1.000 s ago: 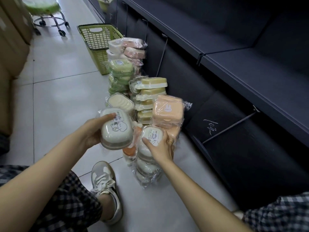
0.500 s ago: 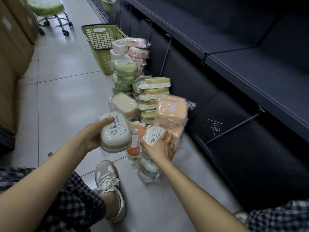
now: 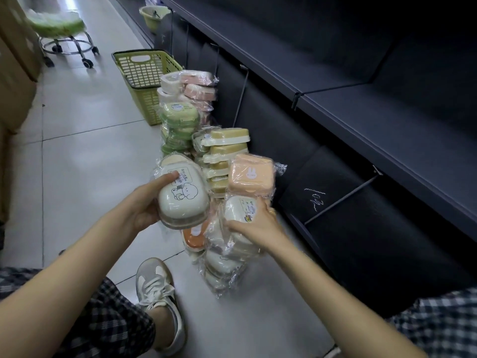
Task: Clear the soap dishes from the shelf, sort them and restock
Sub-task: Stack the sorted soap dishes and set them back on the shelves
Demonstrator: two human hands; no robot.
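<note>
1. i am looking down from a head camera at a shop aisle floor, with the wearer crouched by a dark shelf (image 3: 387, 120) on the right.
2. the left hand (image 3: 144, 205) holds a white dish (image 3: 183, 196) in clear wrap. the thumb presses its printed lid and the fingers curl underneath, so i see little of them.
3. the right hand (image 3: 254, 223) rests on the top dish of a white stack (image 3: 227, 254) standing on the floor. its fingers curl over the far edge of that dish, and a ring shows on one of them.
4. just behind that stack sits a peach dish (image 3: 250, 175) with a rabbit on it, on top of others like it.
5. further back stand an olive stack (image 3: 227, 156), a green stack (image 3: 179, 127) and a pink stack (image 3: 198, 89), each mostly one colour.
6. an orange dish (image 3: 195, 236) lies low between the held dish and the white stack.
7. a green basket (image 3: 144, 81) stands on the floor beyond the stacks, near a wheeled stool (image 3: 64, 34).
8. progress, as i judge it: the shelf parts i can see are bare, so clearing looks done. sorting by colour looks well advanced, with the held white dish not yet placed. restocking has not begun.
</note>
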